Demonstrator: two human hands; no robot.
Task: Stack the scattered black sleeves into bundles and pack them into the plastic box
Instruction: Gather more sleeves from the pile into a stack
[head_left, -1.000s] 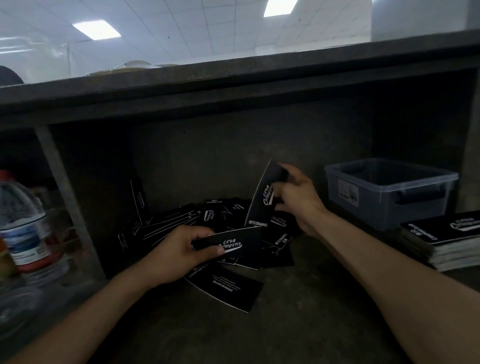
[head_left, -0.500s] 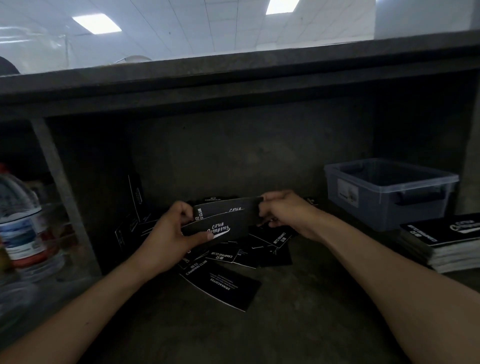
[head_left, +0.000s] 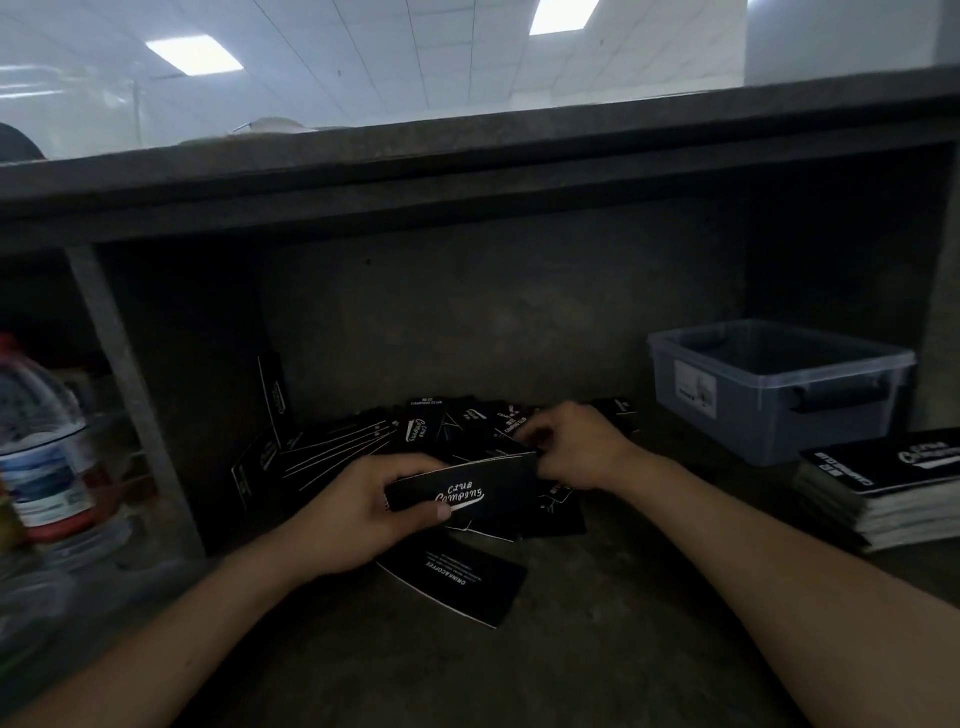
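My left hand grips a small stack of black sleeves with white "Club Camping" lettering, thumb on its front face. My right hand has its fingers curled at the stack's right end, over the scattered sleeves piled against the back wall. One sleeve lies flat nearer to me, printed side up. The grey plastic box stands at the right with its top open. A finished bundle of sleeves lies in front of the box.
A dark shelf board overhangs the recess. A grey upright post divides off the left bay, where a water bottle with a red cap stands. Some sleeves lean against the wall at the left.
The sleeve my right hand held up has been laid onto the one in my left hand. Both hands have lowered and come together on the stack.
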